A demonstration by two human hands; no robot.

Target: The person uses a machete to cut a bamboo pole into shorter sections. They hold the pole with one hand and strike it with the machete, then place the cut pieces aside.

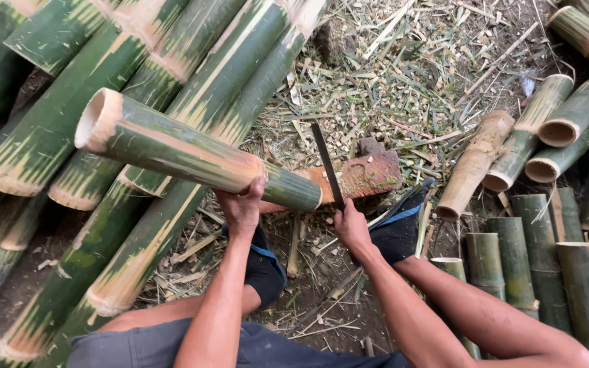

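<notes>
The person's left hand [242,208] is gripping a green bamboo culm section [192,153], resting its cut end on a wooden chopping block [366,174]. The right hand [350,225] is clenching a machete [326,163] at that end, seemingly starting a split; next comes a steady, aligned strike.

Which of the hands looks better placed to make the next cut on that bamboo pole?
Probably the right hand: it grips the blade, raised at the cut end of the bamboo pole. The left hand only props the pole.
</notes>
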